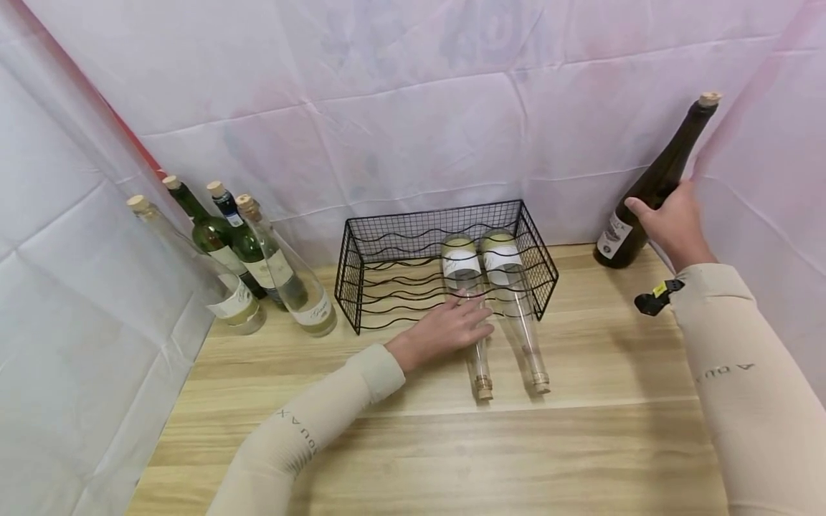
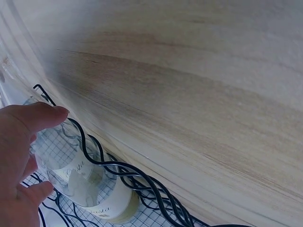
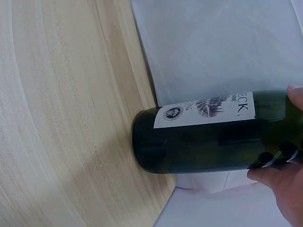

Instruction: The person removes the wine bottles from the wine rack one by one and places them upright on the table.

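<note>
Right fingers (image 3: 265,175) curled, left fingers (image 1: 476,316) spread

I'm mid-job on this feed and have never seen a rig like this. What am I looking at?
No machine here: just a person's two bare hands. The wide picture comes from a camera on the head, looking down; the other two come from one camera on each wrist. On the wooden table, two clear bottles lie in a black wire rack; left of it stand two green bottles and two more clear ones. The right hand holds a dark corked bottle. The left hand is over a racked bottle; whether it grips, I can't tell.
</note>
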Tool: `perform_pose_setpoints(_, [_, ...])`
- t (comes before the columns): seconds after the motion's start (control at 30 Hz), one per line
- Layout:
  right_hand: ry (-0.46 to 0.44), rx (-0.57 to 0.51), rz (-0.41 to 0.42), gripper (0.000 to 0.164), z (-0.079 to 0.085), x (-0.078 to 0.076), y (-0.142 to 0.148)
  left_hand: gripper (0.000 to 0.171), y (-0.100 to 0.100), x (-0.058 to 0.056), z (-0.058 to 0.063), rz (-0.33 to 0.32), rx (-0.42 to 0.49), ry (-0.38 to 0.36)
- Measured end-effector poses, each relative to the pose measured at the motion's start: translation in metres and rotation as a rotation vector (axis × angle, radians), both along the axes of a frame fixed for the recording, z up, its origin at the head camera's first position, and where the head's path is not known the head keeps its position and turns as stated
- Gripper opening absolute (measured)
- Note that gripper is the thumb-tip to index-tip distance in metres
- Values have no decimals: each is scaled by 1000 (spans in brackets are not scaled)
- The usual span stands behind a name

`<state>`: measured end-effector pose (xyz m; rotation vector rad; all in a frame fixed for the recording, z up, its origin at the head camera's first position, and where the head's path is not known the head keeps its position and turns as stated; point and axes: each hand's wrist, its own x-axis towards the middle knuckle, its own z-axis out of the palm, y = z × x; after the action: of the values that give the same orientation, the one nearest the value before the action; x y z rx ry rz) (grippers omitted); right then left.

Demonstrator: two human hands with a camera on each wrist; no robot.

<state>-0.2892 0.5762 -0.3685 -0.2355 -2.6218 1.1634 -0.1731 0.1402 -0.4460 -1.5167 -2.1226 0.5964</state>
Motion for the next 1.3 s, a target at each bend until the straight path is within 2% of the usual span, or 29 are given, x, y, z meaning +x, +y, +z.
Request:
perform_pose_setpoints(0.17, [-93, -34, 38, 97, -2, 1, 0, 45, -1, 1, -1, -7, -17, 27])
perform_pose_setpoints(0.27, [-116, -53, 45, 99, -2, 2, 0, 41, -1, 2, -2, -14, -15, 44])
perform_pose_setpoints(0.47, [-108, -15, 51, 98, 1, 3, -3, 39, -2, 2, -2, -35, 0, 53])
perform_pose_setpoints(0.6, [-73, 64, 74, 93, 3, 3, -4, 37, -3, 1, -3, -40, 1, 65])
perform_pose_setpoints(0.73, [-40, 134, 84, 87, 0, 5, -2, 35, -5, 0, -5, -60, 9, 80])
perform_pose_setpoints(0.83, [-38, 149, 81, 87, -4, 7, 0, 36, -6, -1, -5, -70, 7, 88])
perform_pose_setpoints(0.97, [-43, 139, 61, 91, -5, 10, -1, 41, -6, -2, -4, -79, 2, 96])
perform_pose_setpoints(1.17, [-87, 98, -27, 110, 3, 21, -5, 55, -7, -4, -5, -130, 27, 141])
perform_pose_setpoints(1.3, [-41, 81, -92, 110, 8, 27, -10, 48, -8, -5, -6, -141, 15, 159])
